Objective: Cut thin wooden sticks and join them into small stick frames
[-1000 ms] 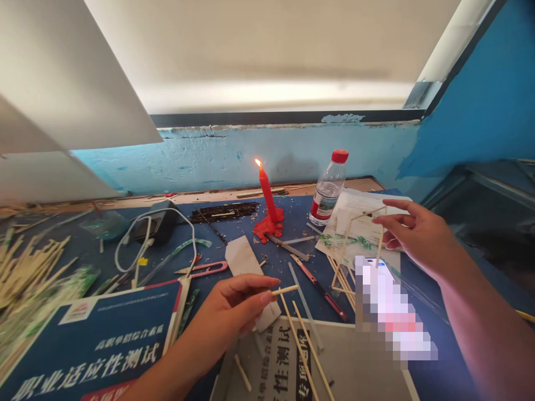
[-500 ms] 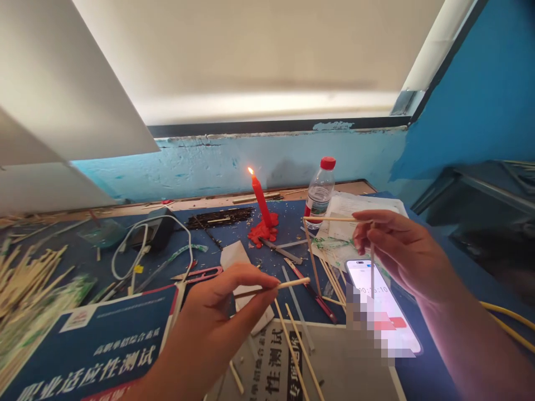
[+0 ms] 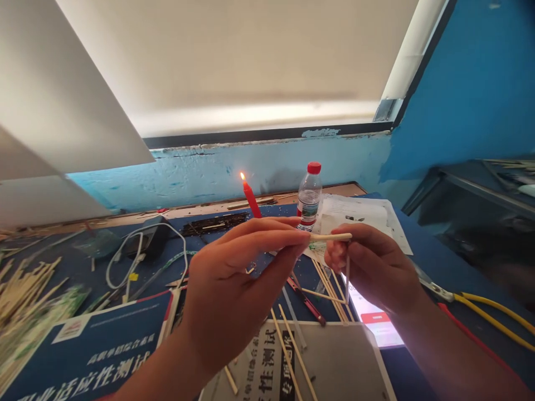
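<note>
My left hand (image 3: pixel 246 284) pinches a thin wooden stick (image 3: pixel 330 237) between thumb and fingers. Its pale free end points right and meets the fingertips of my right hand (image 3: pixel 376 267). Those fingers are closed on a bent wooden stick (image 3: pixel 348 278), which hangs down and then angles left; its upper part is hidden by the fingers. Whether the two sticks touch, I cannot tell. Behind my left hand burns a red candle (image 3: pixel 252 201), its base covered from view.
A water bottle (image 3: pixel 310 200) stands behind the hands. Below lie loose sticks (image 3: pixel 292 351), a red craft knife (image 3: pixel 307 303), a grey booklet (image 3: pixel 343 356) and a lit phone (image 3: pixel 376 331). Yellow-handled pliers (image 3: pixel 480 312) are at right; a blue book (image 3: pixel 100 351) and stick bundle (image 3: pixel 33 289) at left.
My left hand has moved right and up, bringing its stick to my right fingertips. My right hand has turned the bent stick and moved slightly down. The view has shifted right a little.
</note>
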`<state>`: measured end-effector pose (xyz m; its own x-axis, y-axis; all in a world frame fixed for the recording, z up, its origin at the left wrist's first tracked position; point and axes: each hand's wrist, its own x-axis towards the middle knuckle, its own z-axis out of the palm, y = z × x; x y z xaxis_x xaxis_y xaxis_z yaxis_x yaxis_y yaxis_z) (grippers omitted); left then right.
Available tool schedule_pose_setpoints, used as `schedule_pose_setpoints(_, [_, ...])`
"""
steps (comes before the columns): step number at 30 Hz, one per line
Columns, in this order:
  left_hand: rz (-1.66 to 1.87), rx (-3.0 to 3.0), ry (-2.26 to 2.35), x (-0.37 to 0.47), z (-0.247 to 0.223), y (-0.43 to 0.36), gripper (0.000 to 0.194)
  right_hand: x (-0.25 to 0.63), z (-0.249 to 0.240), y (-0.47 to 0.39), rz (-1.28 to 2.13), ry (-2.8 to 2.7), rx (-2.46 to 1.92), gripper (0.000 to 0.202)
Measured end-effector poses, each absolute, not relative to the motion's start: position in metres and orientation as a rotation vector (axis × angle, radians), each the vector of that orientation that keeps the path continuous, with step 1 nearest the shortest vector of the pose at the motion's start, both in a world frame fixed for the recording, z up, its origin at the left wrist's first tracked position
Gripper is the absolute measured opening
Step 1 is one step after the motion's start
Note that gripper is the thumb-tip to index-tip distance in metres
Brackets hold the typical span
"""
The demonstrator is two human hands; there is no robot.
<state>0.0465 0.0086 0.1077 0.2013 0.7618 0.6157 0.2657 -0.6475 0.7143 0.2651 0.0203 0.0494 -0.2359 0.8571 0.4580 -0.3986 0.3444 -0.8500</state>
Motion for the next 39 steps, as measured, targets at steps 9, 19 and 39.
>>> schedule_pose_setpoints(9, [1.42,1.921,0.88,0.043,0.096,0.02,0.025,0.266,0.045,0.022,1.217,-1.331,-0.462,0.02])
schedule_pose_setpoints(19, [1.382,1.967,0.906,0.051,0.086,0.021,0.021,0.259,0.038,0.019,1.228,-1.3,-0.52,0.017])
schedule_pose_setpoints(39, [1.456,1.85,0.87,0.046,0.069,0.03,0.024,0.263,0.041,0.028,1.167,-1.093,-0.566,0.009])
